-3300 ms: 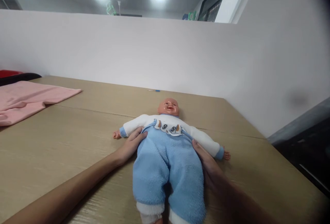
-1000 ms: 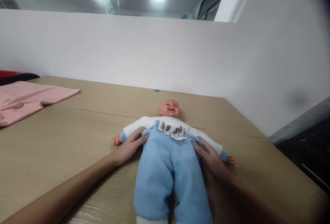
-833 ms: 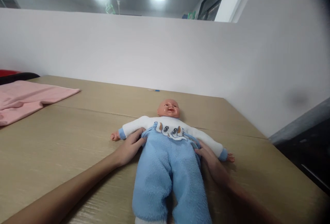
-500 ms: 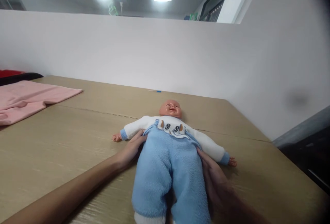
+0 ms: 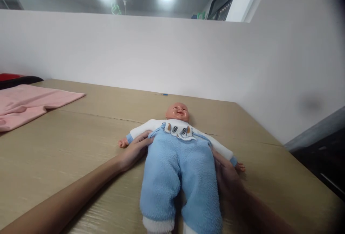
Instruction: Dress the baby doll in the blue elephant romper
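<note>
- Doll (image 5: 178,147) lies on its back on the bench (image 5: 67,144), feet toward me and head away. It sits a bit right of the middle.
- Blue fleece trousers (image 5: 175,176) are on the doll, with the white cuffs nearest me.
- My left hand (image 5: 134,149) has its fingers stretched out, not fisted. It presses against the trousers' waist under the doll's white sleeve.
- My right hand (image 5: 225,171) touches the other side of the trousers, just below the doll's other arm. It is half hidden and dim, so I cannot tell the grip.
- Pink cloth (image 5: 29,101) lies far left on the bench, well apart from the doll.
- White partition wall (image 5: 161,54) stands behind the bench.
</note>
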`<state>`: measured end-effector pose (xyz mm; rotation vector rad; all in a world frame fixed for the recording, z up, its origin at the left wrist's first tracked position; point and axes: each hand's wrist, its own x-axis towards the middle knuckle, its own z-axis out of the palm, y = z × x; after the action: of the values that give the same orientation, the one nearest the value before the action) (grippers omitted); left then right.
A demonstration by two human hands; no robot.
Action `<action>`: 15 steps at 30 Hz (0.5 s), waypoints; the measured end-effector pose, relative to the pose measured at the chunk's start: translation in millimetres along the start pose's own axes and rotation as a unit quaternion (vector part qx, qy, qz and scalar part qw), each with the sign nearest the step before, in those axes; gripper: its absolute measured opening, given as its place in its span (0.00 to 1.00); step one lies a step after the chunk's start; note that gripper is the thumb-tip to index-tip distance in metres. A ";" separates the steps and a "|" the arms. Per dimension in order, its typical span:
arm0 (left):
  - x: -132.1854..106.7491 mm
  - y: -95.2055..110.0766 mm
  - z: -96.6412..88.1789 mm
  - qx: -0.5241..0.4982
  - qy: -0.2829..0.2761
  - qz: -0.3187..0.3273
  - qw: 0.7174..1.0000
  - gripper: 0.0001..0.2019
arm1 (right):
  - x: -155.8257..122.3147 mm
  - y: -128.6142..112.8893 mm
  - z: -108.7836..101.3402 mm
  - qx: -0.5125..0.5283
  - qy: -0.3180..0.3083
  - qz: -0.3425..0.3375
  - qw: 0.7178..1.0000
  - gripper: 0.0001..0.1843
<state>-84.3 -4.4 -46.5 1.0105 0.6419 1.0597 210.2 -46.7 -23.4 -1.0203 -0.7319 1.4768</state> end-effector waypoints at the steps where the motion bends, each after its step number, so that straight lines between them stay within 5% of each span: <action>1: 1.1 1.9 -3.2 0.003 -0.007 0.004 1.000 0.11 | -0.2 -1.9 0.5 -0.005 -0.005 -0.006 1.000 0.24; 10: 0.2 6.6 -3.3 0.089 0.008 0.054 0.995 0.14 | -1.0 -10.6 2.9 -0.058 -0.039 -0.105 0.992 0.13; 15: 6.8 3.0 -2.5 0.202 0.048 0.105 0.973 0.17 | 15.4 -10.4 -2.6 -0.139 0.031 -0.114 0.983 0.23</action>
<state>-85.0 3.2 -44.7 1.4100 0.8669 1.1940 217.4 -30.1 -18.3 -1.1439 -0.9960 1.1611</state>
